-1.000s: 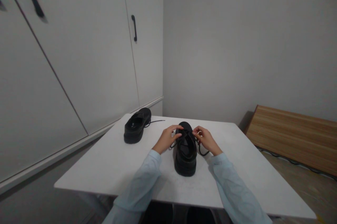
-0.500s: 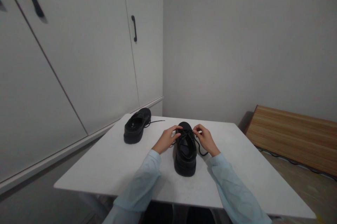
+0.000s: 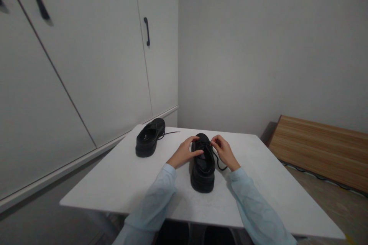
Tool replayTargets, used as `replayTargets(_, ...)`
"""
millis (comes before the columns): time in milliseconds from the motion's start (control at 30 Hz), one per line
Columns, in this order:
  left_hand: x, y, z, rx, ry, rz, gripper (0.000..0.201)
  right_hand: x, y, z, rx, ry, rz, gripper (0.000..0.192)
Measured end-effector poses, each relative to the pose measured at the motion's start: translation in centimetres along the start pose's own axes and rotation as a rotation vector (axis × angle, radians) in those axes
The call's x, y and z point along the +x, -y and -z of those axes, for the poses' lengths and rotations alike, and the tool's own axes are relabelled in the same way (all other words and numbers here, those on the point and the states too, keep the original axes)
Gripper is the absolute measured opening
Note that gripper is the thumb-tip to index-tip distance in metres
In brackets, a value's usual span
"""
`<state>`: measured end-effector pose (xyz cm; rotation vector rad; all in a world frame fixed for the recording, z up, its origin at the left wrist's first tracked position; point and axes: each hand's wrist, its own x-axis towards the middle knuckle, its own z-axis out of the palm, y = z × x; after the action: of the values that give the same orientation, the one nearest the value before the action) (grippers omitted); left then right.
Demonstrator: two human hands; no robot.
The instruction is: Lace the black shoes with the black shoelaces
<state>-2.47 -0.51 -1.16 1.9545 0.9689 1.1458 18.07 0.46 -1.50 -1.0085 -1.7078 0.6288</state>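
Observation:
A black lace-up shoe (image 3: 202, 180) stands on the white table in front of me, its heel toward me and its toe pointing away. My left hand (image 3: 185, 152) rests at the shoe's left side, thumb and fingers spread apart over the laced part, with nothing visible between them. On the other side, my right hand (image 3: 223, 150) pinches a black shoelace (image 3: 220, 167) near the eyelets. A length of that lace hangs below the fingers and curls onto the table. The knot area is partly hidden and too dark to make out.
A second black shoe (image 3: 148, 140) sits at the back left of the white table (image 3: 115, 183), one lace trailing right. White cabinets (image 3: 94, 64) with dark handles line the left side. A wood-grain board (image 3: 319, 149) leans beyond the table at right.
My left thumb and fingers have parted; the thumb has moved right and slightly down over the shoe's opening. My right hand has barely moved, still pinching by the laces.

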Motion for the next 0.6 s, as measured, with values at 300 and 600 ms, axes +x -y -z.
replayTargets(300, -0.1, 0.4, 0.1, 0.009, 0.009, -0.008, 0.053, 0.0, 1.3, 0.5, 0.244, 0.025, -0.093, 0.03)
replayTargets(600, -0.1, 0.2, 0.1, 0.039, 0.024, 0.003, 0.051, 0.0, 1.0, 0.6, 0.238, 0.0, -0.076, 0.028)
